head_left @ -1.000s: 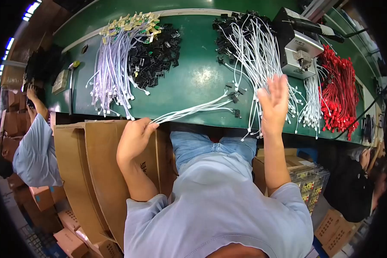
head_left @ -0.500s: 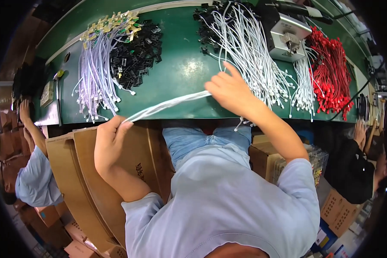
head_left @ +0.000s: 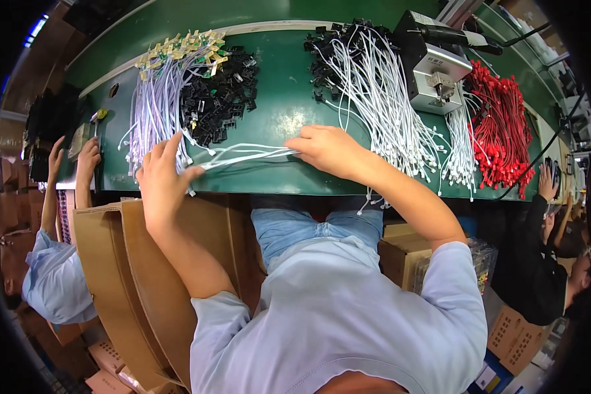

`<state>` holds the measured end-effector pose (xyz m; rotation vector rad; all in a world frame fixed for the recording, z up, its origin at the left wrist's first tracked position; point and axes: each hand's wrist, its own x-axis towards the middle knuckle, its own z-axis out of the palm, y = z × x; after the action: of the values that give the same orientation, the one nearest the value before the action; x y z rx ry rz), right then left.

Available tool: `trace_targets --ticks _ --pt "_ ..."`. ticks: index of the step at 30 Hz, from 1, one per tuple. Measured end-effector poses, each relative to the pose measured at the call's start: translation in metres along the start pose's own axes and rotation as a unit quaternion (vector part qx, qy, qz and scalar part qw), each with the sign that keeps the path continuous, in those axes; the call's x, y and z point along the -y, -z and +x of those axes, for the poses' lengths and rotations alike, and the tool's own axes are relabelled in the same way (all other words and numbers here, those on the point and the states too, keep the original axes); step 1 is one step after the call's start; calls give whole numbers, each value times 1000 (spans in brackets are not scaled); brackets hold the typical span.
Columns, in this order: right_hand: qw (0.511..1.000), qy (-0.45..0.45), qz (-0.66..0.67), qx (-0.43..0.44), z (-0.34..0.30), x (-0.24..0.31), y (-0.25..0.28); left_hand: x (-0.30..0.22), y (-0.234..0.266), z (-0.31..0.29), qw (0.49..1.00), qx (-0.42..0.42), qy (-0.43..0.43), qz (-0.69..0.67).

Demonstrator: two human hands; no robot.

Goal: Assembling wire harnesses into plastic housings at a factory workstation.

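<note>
A small bundle of white cables [head_left: 249, 153] spans the space between my hands above the green table's front part. My right hand [head_left: 328, 152] pinches its right end with closed fingers. At the other end the strands fan out loosely with small white plugs. My left hand [head_left: 165, 184] is there with fingers apart, its thumb beside the loose ends; whether the thumb touches them is hard to tell. Beyond my left hand lies a pile of pale lilac-white cables [head_left: 154, 111] with yellow-green tabs. A larger pile of white cables [head_left: 381, 98] lies beyond my right hand.
Black connector parts [head_left: 223, 98] are heaped beside the lilac cables. A metal-fronted device [head_left: 437, 79] carries a black-handled tool [head_left: 456, 36]. Red cables [head_left: 502, 125] lie farther right. An open cardboard box [head_left: 171, 262] stands below the table edge. Co-workers sit at both sides.
My left hand has loosened from the cable bundle and spread its fingers. The strands have fanned apart at that end. My right hand has moved slightly left and lower, still gripping.
</note>
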<state>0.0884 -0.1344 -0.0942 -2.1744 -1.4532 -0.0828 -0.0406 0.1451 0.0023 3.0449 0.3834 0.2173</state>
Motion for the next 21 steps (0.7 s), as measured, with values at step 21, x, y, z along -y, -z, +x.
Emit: trace_targets --ticks 21 --pt "958 -242 122 -97 -34 -28 37 -95 -122 -22 972 -43 -208 -104"
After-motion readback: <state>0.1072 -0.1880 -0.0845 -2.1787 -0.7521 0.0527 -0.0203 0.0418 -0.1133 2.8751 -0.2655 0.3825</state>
